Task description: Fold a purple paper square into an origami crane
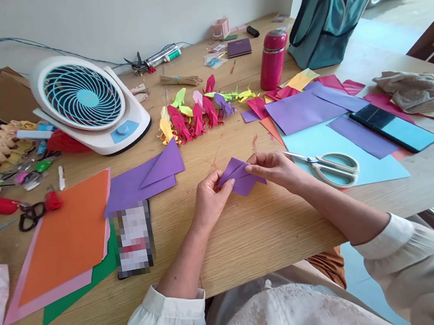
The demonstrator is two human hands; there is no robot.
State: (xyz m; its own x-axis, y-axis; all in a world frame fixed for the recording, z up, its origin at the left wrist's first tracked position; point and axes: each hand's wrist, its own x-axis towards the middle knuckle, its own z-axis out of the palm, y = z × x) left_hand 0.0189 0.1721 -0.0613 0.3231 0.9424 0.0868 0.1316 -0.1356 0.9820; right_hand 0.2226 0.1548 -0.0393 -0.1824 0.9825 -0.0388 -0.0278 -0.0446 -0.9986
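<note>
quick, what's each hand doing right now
Left hand: closed, pinching the left side of the folded purple paper.
Right hand: closed, pinching the same paper's right side.

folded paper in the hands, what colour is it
Purple; the folded paper, held by the left hand and right hand, shows best in the head view.

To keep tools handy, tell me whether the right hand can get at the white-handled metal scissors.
Probably yes: nothing covers the white-handled metal scissors, close beside the right hand, though it currently holds folded purple paper.
</note>
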